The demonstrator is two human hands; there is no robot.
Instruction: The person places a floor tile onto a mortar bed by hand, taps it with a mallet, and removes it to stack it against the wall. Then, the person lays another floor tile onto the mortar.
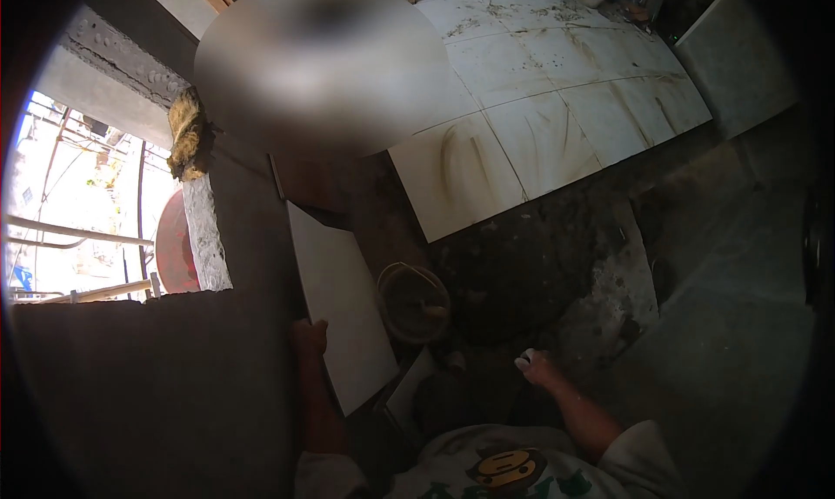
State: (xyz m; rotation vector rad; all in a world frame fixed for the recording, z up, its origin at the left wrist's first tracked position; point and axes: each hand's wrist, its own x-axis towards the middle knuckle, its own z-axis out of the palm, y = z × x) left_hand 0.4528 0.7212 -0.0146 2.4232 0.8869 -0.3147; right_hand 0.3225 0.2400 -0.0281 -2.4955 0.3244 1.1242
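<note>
A large pale tile (339,299) stands on edge, tilted, beside the dark wall. My left hand (310,334) is closed around its left edge, fingers over the rim. To the right, my right hand (543,370) is closed on a small white object (524,358), too dim and small to name. Between my hands and farther forward is a bucket (414,304) with a wire handle; something light-coloured lies in it, its kind unclear. Another pale slab (409,396) leans low, close to the tile's lower end and partly hidden.
Laid floor tiles (461,173) with brown smears spread ahead, their edge above dark, wet-looking ground (504,273). A window opening (96,212) with poles outside is at left, yellow foam (186,134) on its frame. A blurred oval hides the upper middle. A panel (739,64) stands at right.
</note>
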